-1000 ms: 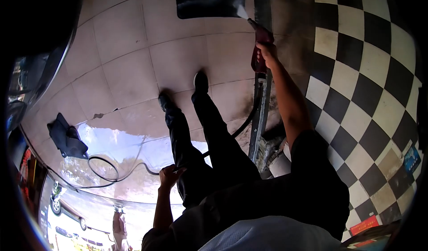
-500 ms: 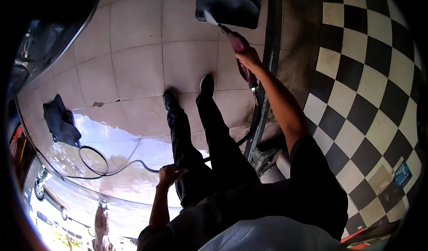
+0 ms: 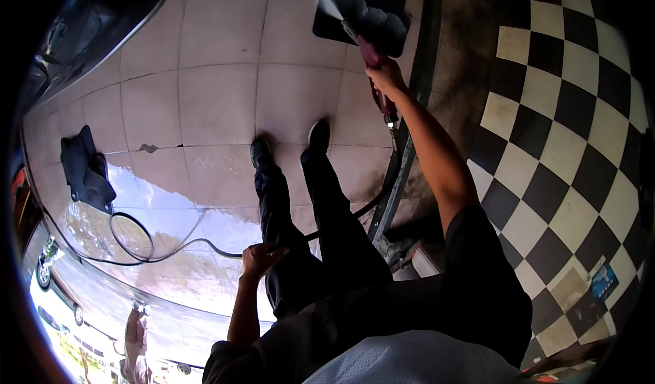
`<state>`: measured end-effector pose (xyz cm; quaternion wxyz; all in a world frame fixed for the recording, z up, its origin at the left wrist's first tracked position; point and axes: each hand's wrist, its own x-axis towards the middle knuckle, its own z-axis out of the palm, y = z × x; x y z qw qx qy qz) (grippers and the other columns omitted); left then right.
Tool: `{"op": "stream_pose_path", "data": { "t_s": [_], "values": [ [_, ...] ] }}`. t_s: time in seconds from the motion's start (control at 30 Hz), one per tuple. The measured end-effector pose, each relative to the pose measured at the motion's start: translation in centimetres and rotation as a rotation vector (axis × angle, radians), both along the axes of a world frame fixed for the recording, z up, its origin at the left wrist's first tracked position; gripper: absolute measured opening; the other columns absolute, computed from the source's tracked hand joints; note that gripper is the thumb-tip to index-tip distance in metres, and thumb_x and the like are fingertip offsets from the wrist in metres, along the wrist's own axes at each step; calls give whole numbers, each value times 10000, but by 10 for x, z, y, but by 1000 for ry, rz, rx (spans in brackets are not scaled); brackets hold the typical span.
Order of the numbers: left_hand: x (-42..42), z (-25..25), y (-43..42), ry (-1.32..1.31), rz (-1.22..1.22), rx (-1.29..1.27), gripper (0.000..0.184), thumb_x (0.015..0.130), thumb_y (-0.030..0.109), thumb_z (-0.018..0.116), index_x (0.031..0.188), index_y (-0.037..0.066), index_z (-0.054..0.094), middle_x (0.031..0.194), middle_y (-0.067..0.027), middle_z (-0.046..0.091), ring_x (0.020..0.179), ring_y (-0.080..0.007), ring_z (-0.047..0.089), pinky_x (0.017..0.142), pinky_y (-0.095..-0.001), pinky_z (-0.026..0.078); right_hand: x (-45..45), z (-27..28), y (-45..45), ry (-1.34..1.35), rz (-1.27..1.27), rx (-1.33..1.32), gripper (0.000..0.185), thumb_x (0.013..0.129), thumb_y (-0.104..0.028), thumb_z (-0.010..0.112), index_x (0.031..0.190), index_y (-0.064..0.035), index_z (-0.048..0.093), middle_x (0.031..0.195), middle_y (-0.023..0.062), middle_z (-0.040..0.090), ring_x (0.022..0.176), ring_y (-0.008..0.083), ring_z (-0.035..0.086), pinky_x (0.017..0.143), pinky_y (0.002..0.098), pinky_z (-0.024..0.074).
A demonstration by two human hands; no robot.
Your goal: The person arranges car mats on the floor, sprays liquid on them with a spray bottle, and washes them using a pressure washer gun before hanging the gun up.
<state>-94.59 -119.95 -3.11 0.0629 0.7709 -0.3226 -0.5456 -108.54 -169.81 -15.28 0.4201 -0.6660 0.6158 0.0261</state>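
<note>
My right hand (image 3: 387, 78) is wrapped round the grip of a dark red spray gun (image 3: 372, 55). White spray leaves its nozzle over a black mat (image 3: 387, 17) on the floor at the top, where pale foam or water lies across the mat. My left hand (image 3: 259, 260) is closed round the black hose (image 3: 217, 249) beside my left thigh. The hose passes behind my legs and rises to the base of the gun. Another stretch of it loops on the wet floor at the left.
Folded dark mats (image 3: 86, 169) lie at the left, near the hose loop. A vehicle (image 3: 89, 43) stands at the upper left. A dark channel (image 3: 417, 91) divides the beige tiles from the checkered floor (image 3: 546, 179). A person (image 3: 136, 346) stands in the lower-left background.
The gun has swung left, and its spray now falls on the mat's left part. The mat and floor have shifted in view. My left hand still grips the hose.
</note>
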Motion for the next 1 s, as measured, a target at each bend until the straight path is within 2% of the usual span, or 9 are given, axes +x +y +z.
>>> {"op": "stream_pose_path", "data": {
  "t_s": [0.3, 0.47, 0.57, 0.6, 0.7, 0.8, 0.87, 0.93, 1.0],
  "values": [
    [-1, -8, 12, 25, 40, -27, 477, 635, 513, 721, 616, 43, 639, 513, -100, 572, 491, -275, 582, 494, -352, 455, -34, -2, 10, 9, -151, 18, 251, 678, -169, 600, 804, 44, 562, 626, 160, 593, 566, 284, 609, 532, 374, 485],
    [11, -11, 21, -56, -75, -6, 492, 623, 533, 720, 585, 52, 620, 483, -96, 544, 446, -281, 544, 464, -355, 426, -94, -23, 10, 24, -480, 63, 243, 682, -165, 590, 811, 39, 559, 576, 126, 561, 431, 227, 552, 412, 337, 445],
    [14, -16, 25, -32, -102, 25, 497, 616, 540, 720, 589, 53, 623, 484, -95, 545, 448, -279, 546, 466, -353, 429, -104, -27, 28, 41, -500, 151, 282, 677, -165, 596, 865, 41, 553, 628, 139, 574, 503, 239, 581, 440, 351, 452],
    [14, -17, 27, -9, -110, 28, 497, 614, 539, 721, 591, 52, 625, 485, -94, 546, 450, -278, 546, 469, -353, 431, -84, 10, 40, 19, -450, 138, 294, 674, -164, 595, 885, 37, 556, 653, 142, 578, 533, 242, 586, 462, 353, 457],
    [11, -8, 25, -2, -152, 45, 490, 609, 532, 727, 600, 51, 631, 489, -92, 548, 457, -277, 550, 477, -350, 438, -111, -21, 58, 6, -292, 52, 301, 668, -157, 597, 888, 43, 550, 639, 148, 580, 512, 227, 585, 443, 355, 452],
    [13, 0, 19, -32, -168, 37, 427, 623, 452, 752, 591, 50, 614, 513, -98, 561, 469, -265, 545, 473, -359, 416, -139, -17, 58, -2, -574, 178, 286, 665, -157, 602, 862, 44, 550, 598, 146, 571, 482, 217, 579, 427, 356, 446],
    [16, -6, 25, -45, -149, 16, 445, 608, 477, 752, 619, 47, 638, 511, -93, 564, 482, -268, 565, 492, -343, 445, -167, -25, 54, -34, -680, 145, 229, 672, -151, 603, 792, 39, 559, 552, 119, 545, 442, 204, 550, 410, 342, 432],
    [18, -7, 22, -30, -132, 57, 435, 605, 466, 757, 620, 48, 638, 524, -94, 575, 491, -267, 572, 492, -340, 446, -174, -24, 51, -10, -612, 26, 200, 716, -142, 612, 574, -69, 492, 484, 8, 467, 369, 121, 438, 359, 275, 377],
    [18, -8, 19, -7, -131, 81, 430, 603, 463, 759, 621, 50, 639, 538, -97, 584, 498, -267, 577, 491, -339, 445, -168, -11, 53, -55, -675, 112, 218, 723, -152, 618, 568, -78, 483, 483, 7, 462, 376, 121, 439, 365, 282, 371]
  ]
}}
